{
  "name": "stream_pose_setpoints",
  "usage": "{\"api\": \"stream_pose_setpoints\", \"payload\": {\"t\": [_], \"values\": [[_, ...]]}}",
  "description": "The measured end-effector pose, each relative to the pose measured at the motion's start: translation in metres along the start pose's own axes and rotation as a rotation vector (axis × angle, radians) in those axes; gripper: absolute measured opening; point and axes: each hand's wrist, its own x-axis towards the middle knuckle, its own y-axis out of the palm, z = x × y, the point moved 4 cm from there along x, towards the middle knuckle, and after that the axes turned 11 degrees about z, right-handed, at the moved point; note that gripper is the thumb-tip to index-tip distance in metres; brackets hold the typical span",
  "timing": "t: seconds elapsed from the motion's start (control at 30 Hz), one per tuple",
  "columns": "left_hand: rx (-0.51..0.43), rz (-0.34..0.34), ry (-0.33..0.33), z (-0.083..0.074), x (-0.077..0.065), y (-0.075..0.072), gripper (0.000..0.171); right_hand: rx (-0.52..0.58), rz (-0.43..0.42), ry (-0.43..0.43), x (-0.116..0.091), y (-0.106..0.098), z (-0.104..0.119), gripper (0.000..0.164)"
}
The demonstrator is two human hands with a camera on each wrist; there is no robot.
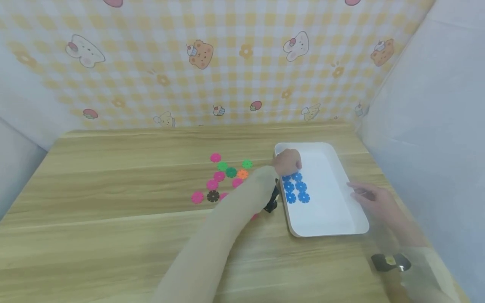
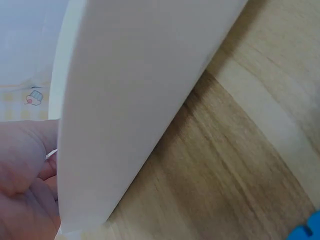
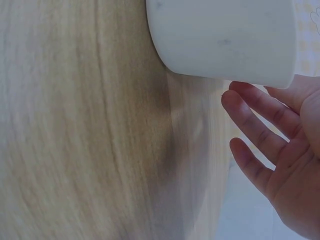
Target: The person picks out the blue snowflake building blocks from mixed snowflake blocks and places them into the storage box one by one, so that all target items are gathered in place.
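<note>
A white tray (image 1: 326,223) lies on the table, with several blue flower-shaped discs (image 1: 301,186) in two columns along its left side. Reaching over the tray's left wall, my left hand (image 1: 288,162) is bent down with curled fingers just above the farthest blue discs. The tray wall (image 2: 125,100) hides its fingertips in the left wrist view, so whether they hold a disc cannot be seen. On the opposite side my right hand (image 1: 373,200) pinches the tray's right rim, thumb at the rim and index finger outside. Its other fingers (image 3: 255,127) spread apart beside the wall.
Left of the tray, loose discs lie scattered: pink (image 1: 197,197), green (image 1: 247,164), orange (image 1: 242,174) and black (image 1: 213,196). My left forearm (image 1: 223,227) covers some of them. Part of a blue disc (image 2: 307,230) shows on the table. A checked cloth (image 1: 242,75) hangs behind.
</note>
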Motion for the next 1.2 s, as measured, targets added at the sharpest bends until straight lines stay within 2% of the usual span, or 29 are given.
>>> {"api": "stream_pose_setpoints", "payload": {"t": [0.13,0.27,0.43,0.57,0.63,0.73,0.8,0.9,1.07,1.2], "values": [[-0.084,-0.021,0.088,0.003,-0.009,-0.01,0.015,0.001,-0.002,0.001,0.0,0.001,-0.001,0.032],[-0.169,-0.038,0.157,0.012,-0.024,-0.027,0.016,0.002,-0.008,0.011,0.0,0.002,-0.002,0.032],[-0.143,-0.052,0.168,0.032,-0.05,-0.044,0.016,-0.017,-0.003,0.017,0.001,0.003,-0.003,0.033],[-0.102,-0.043,0.155,0.049,-0.069,-0.047,0.015,-0.015,-0.011,0.001,0.001,0.003,-0.005,0.032],[-0.081,0.004,0.154,0.055,-0.077,-0.043,0.016,-0.013,-0.018,-0.011,0.001,0.003,-0.005,0.032],[-0.105,0.133,0.14,0.06,-0.09,-0.031,0.019,-0.011,-0.029,-0.024,0.0,0.003,-0.004,0.031],[-0.127,0.221,0.126,0.06,-0.1,-0.022,0.022,-0.013,-0.03,-0.025,0.0,0.003,-0.003,0.031],[-0.143,0.316,0.105,0.057,-0.113,-0.009,0.025,-0.007,-0.025,-0.019,0.001,0.003,-0.003,0.032],[-0.106,0.393,0.105,0.056,-0.115,0.002,0.026,-0.011,-0.014,-0.006,0.002,0.002,-0.003,0.032],[-0.082,0.403,0.1,0.055,-0.115,0.004,0.026,-0.016,-0.015,-0.007,0.002,0.002,-0.003,0.032]]}}
